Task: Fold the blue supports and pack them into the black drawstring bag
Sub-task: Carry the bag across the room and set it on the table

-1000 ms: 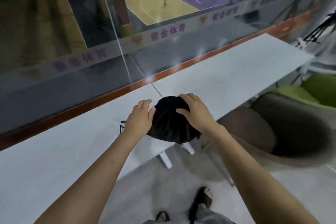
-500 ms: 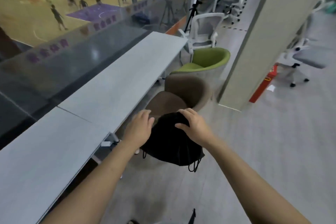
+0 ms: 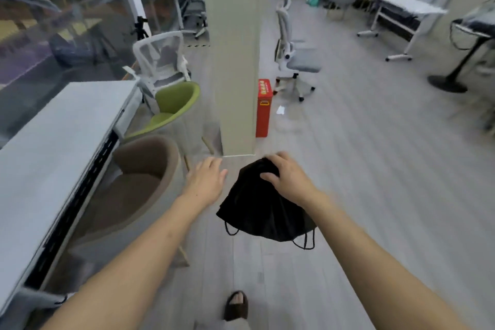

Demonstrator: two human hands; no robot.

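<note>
The black drawstring bag (image 3: pixel 263 211) hangs in the air over the floor, bulging, with cord loops dangling from its lower edge. My right hand (image 3: pixel 286 174) grips the gathered top of the bag. My left hand (image 3: pixel 206 179) is a little to the left of the bag, apart from it, fingers relaxed and holding nothing. No blue supports are visible; whatever fills the bag is hidden by the fabric.
A long white table (image 3: pixel 53 142) runs along the left by the glass wall. A brown tub chair (image 3: pixel 134 185) and a green chair (image 3: pixel 171 109) stand beside it. Ahead are a pale pillar (image 3: pixel 235 61), a red box (image 3: pixel 263 107) and a white office chair (image 3: pixel 294 61).
I have turned right, away from the table, carrying the bag out over the floor. My left hand has let go of the bag; my right hand keeps hold of its top.
</note>
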